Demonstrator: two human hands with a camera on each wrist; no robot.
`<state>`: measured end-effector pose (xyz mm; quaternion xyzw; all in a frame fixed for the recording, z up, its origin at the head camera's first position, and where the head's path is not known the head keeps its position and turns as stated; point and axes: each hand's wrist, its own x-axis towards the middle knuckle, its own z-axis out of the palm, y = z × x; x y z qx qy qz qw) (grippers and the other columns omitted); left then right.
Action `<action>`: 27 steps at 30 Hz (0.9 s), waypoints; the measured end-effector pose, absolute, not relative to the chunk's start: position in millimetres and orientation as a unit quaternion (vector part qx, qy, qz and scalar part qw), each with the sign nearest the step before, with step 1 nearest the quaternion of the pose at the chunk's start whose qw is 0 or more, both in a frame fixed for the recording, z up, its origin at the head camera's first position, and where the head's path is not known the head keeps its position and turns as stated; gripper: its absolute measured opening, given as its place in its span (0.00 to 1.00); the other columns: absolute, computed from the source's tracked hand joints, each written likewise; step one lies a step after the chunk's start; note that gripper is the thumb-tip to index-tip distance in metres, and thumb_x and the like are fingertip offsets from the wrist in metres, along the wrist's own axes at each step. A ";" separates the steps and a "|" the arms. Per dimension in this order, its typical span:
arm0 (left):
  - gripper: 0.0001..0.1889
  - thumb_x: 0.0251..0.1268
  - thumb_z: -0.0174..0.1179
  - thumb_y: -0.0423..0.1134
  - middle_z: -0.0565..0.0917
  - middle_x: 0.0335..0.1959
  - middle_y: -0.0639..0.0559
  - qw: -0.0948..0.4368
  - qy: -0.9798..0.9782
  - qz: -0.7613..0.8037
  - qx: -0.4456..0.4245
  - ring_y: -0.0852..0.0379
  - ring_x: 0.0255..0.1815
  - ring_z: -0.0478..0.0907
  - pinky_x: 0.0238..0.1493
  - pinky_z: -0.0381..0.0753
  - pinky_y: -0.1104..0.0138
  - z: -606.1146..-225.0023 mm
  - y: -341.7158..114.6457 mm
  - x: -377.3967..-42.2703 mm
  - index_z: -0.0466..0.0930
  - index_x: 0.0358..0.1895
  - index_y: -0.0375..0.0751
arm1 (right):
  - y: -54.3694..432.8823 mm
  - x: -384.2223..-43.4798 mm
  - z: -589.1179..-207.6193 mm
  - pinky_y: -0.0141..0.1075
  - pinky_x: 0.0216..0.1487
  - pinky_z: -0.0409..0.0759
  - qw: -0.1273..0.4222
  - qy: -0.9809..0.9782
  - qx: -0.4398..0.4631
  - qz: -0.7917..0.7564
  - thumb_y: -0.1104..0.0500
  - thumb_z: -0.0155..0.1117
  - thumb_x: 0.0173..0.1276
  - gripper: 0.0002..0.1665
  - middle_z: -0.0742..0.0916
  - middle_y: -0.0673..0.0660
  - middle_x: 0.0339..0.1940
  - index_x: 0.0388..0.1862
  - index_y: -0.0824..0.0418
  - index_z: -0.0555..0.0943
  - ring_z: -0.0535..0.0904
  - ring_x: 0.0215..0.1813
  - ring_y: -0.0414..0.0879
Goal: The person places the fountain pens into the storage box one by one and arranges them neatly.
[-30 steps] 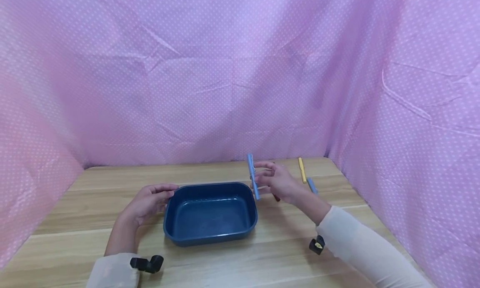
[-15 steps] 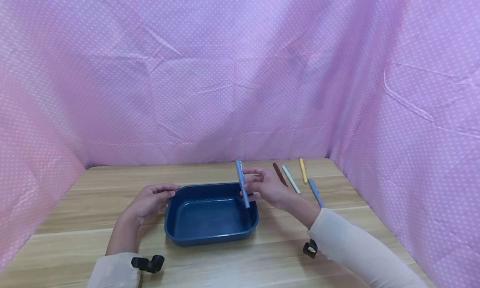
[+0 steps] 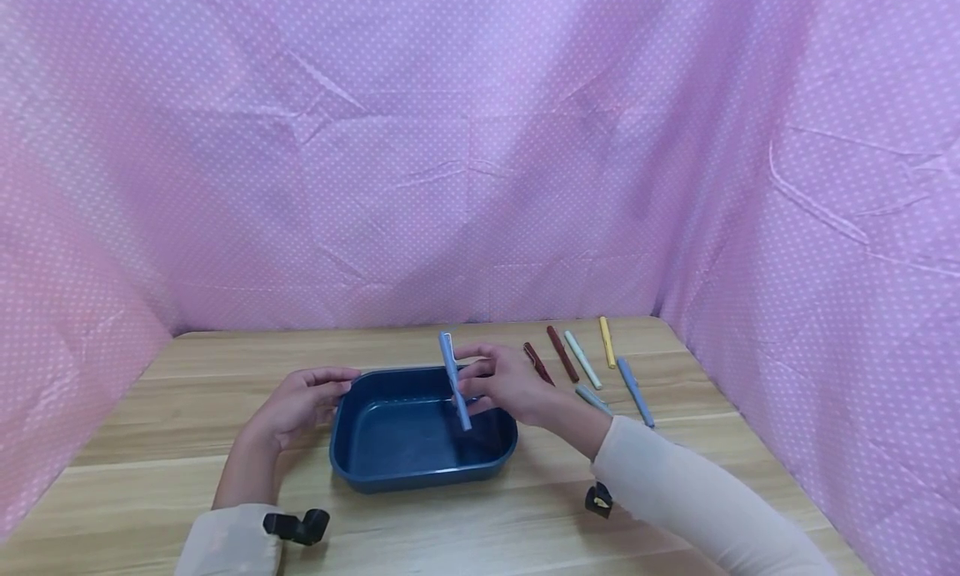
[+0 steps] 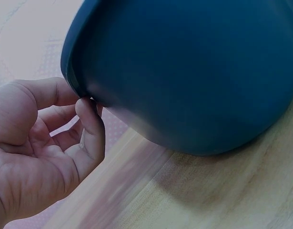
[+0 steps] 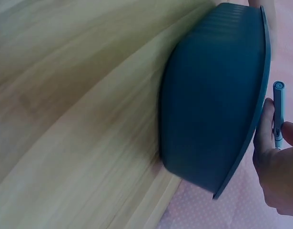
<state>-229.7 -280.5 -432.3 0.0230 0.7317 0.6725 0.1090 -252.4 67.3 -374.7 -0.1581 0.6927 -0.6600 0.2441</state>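
Observation:
A dark blue rectangular basin (image 3: 408,480) stands on the wooden table. At its far left corner my left hand (image 3: 296,408) pinches the rim between thumb and fingers, which the left wrist view shows up close on the basin wall (image 4: 184,86). My right hand (image 3: 506,384) holds a light blue pen (image 3: 454,380) by its middle, tilted, over the right half of the basin. In the right wrist view the same pen (image 5: 278,107) sits between thumb and fingers, above the level of the rim.
Right of the basin lie two dark red pens (image 3: 562,353), a pale green pen (image 3: 583,359), a yellow pen (image 3: 607,343), a blue pen (image 3: 636,393) and a grey-blue pen (image 3: 592,399) partly behind my wrist. Pink dotted cloth (image 3: 420,226) walls the table's back and sides.
My right hand has carried the light blue pen leftward, from beside the basin's right rim to over its inside. Pens behind that hand have come into view. My left hand has stayed at the rim.

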 end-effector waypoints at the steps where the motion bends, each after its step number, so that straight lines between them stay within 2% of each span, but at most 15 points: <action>1: 0.21 0.78 0.57 0.36 0.87 0.52 0.47 0.109 0.731 0.673 0.022 0.58 0.44 0.83 0.48 0.85 0.64 -432.3 -280.5 -229.7 0.74 0.66 0.27 | 65.0 -251.6 -375.4 0.52 0.46 0.87 0.245 0.694 -0.159 -0.658 0.73 0.61 0.73 0.29 0.86 0.65 0.46 0.71 0.63 0.72 0.88 0.49 0.61; 8: 0.20 0.79 0.57 0.36 0.86 0.52 0.46 0.110 0.732 0.672 0.023 0.57 0.44 0.83 0.48 0.85 0.64 -432.0 -280.6 -229.3 0.74 0.66 0.26 | 49.6 -246.3 -383.1 0.51 0.45 0.87 0.255 0.700 -0.156 -0.649 0.73 0.61 0.73 0.27 0.86 0.62 0.44 0.69 0.63 0.74 0.86 0.42 0.50; 27: 0.20 0.79 0.56 0.37 0.86 0.53 0.47 0.105 0.738 0.666 0.018 0.55 0.47 0.82 0.50 0.84 0.64 -431.7 -279.7 -227.0 0.76 0.65 0.29 | 20.5 -234.9 -395.1 0.50 0.45 0.88 0.267 0.697 -0.169 -0.644 0.74 0.63 0.71 0.25 0.87 0.61 0.43 0.64 0.61 0.77 0.85 0.42 0.49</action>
